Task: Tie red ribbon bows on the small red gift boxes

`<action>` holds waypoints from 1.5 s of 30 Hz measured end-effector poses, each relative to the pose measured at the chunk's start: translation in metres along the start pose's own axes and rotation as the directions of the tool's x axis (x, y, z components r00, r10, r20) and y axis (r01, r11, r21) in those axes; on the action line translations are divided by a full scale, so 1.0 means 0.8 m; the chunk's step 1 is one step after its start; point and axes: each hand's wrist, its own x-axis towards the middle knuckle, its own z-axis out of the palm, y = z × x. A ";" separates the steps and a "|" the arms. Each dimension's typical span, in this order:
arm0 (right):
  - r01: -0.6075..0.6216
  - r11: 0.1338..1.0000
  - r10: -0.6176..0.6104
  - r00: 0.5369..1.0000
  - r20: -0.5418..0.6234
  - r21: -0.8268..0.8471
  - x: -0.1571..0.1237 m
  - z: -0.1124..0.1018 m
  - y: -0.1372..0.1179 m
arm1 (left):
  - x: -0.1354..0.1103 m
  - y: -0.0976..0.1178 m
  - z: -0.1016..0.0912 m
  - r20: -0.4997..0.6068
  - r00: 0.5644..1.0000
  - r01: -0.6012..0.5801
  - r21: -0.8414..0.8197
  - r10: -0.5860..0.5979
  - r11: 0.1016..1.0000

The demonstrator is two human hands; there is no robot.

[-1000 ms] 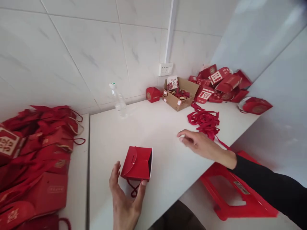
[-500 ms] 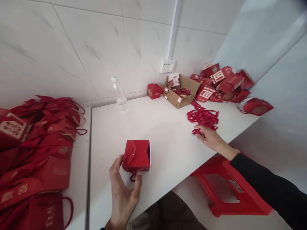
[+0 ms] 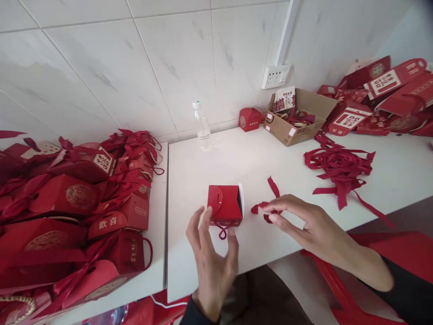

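Observation:
A small red gift box lies on the white table, with a looped red cord at its near side. My left hand is at the box's near left edge, fingers apart around that side; whether the fingertips touch it is hard to tell. To the right of the box, my right hand pinches a dark red ribbon between thumb and fingers. Beyond that hand, a tangled pile of red ribbons rests on the table.
Finished-looking red boxes with ribbons crowd the left table. Along the wall stand a clear bottle, a red box and an open cardboard box. More red boxes are heaped at right. A red stool stands below.
My right hand has moved left from the ribbon pile toward the gift box, carrying a ribbon. My view has turned left, and the left hand's fingers are looser around the box.

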 end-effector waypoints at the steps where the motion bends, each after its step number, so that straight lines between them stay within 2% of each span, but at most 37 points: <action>1: 0.011 1.000 -0.012 1.000 0.007 0.020 -0.005 0.003 -0.007 | -0.009 0.014 -0.003 0.012 0.998 0.060 -0.068 -0.059 0.996; 2: 0.030 0.999 -0.030 0.999 0.012 0.031 -0.010 0.006 -0.013 | -0.017 0.028 -0.005 0.081 0.982 0.180 -0.167 -0.169 0.969; 3: 0.055 0.998 -0.055 0.998 0.019 0.038 -0.015 0.009 -0.018 | -0.024 0.042 -0.005 0.201 0.932 0.347 -0.261 -0.301 0.901; 4: 0.084 0.996 -0.085 0.996 0.036 0.044 -0.021 0.010 -0.024 | -0.027 0.053 -0.003 0.335 0.836 0.537 -0.330 -0.435 0.777; 5: 0.112 0.993 -0.115 0.991 0.072 0.048 -0.026 0.011 -0.028 | -0.027 0.061 0.000 0.473 0.711 0.697 -0.378 -0.520 0.609; 6: 0.132 0.990 -0.136 0.983 0.119 0.047 -0.031 0.011 -0.032 | -0.024 0.067 0.003 0.584 0.594 0.804 -0.412 -0.552 0.430; 7: 0.142 0.989 -0.147 0.974 0.172 0.041 -0.036 0.010 -0.035 | -0.020 0.069 0.007 0.661 0.513 0.856 -0.443 -0.547 0.267; 8: 0.143 0.989 -0.146 0.965 0.218 0.027 -0.040 0.009 -0.037 | -0.013 0.069 0.010 0.712 0.471 0.870 -0.474 -0.522 0.138; 9: 0.140 0.990 -0.138 0.958 0.251 0.009 -0.045 0.007 -0.036 | -0.007 0.068 0.011 0.738 0.460 0.862 -0.505 -0.494 0.047; 10: 0.127 0.992 -0.120 0.955 0.271 -0.009 -0.049 0.004 -0.035 | -0.002 0.066 0.012 0.744 0.469 0.845 -0.535 -0.476 -0.005; 11: 0.097 0.995 -0.086 0.957 0.276 -0.024 -0.052 0.001 -0.031 | 0.002 0.064 0.011 0.736 0.487 0.828 -0.560 -0.469 -0.018; 13: -0.029 0.999 0.039 0.967 0.251 -0.040 -0.057 -0.005 -0.023 | 0.002 0.062 0.008 0.681 0.538 0.803 -0.593 -0.497 0.057; 14: -0.109 0.993 0.115 0.967 0.229 -0.038 -0.058 -0.007 -0.020 | -0.001 0.063 0.006 0.627 0.575 0.787 -0.599 -0.526 0.146; 16: -0.234 0.972 0.225 0.949 0.219 0.013 -0.056 -0.011 -0.018 | -0.010 0.067 0.005 0.502 0.665 0.738 -0.554 -0.553 0.385; 17: -0.272 0.961 0.252 0.939 0.234 0.053 -0.053 -0.011 -0.020 | -0.015 0.070 0.007 0.464 0.714 0.699 -0.500 -0.524 0.511; 19: -0.313 0.941 0.269 0.923 0.276 0.130 -0.045 -0.009 -0.029 | -0.023 0.076 0.012 0.463 0.799 0.571 -0.385 -0.383 0.725; 20: -0.334 0.931 0.281 0.914 0.292 0.150 -0.040 -0.006 -0.035 | -0.026 0.078 0.015 0.484 0.822 0.491 -0.337 -0.300 0.803; 22: -0.368 0.914 0.307 0.902 0.303 0.171 -0.031 0.000 -0.045 | -0.030 0.079 0.019 0.512 0.838 0.363 -0.267 -0.187 0.893; 26: -0.362 0.891 0.275 0.911 0.308 0.274 -0.016 0.008 -0.055 | -0.024 0.077 0.014 0.474 0.867 0.284 -0.214 -0.155 0.935; 28: -0.344 0.870 0.259 0.928 0.268 0.353 -0.008 0.007 -0.054 | -0.011 0.075 0.004 0.410 0.903 0.234 -0.210 -0.131 0.949; 31: -0.313 0.856 0.260 0.948 0.181 0.411 0.011 0.005 -0.046 | 0.024 0.067 -0.007 0.243 0.969 0.060 -0.099 -0.034 0.993; 33: -0.303 0.868 0.264 0.953 0.150 0.393 0.026 0.006 -0.038 | 0.052 0.055 -0.007 0.171 0.984 -0.058 0.045 0.050 0.997; 35: -0.300 0.877 0.267 0.954 0.139 0.375 0.040 0.009 -0.029 | 0.077 0.041 0.000 0.203 0.974 -0.121 0.108 0.097 0.987; 38: -0.317 0.884 0.283 0.948 0.146 0.343 0.053 0.014 -0.019 | 0.097 0.024 0.011 0.322 0.946 -0.074 0.076 0.046 0.994; 41: -0.351 0.883 0.310 0.935 0.174 0.312 0.057 0.015 -0.017 | 0.101 0.018 0.013 0.358 0.934 -0.017 0.042 0.001 0.999; 45: -0.333 0.888 0.290 0.941 0.175 0.318 0.061 0.012 -0.018 | 0.099 0.019 0.009 0.369 0.929 -0.025 0.025 0.014 0.999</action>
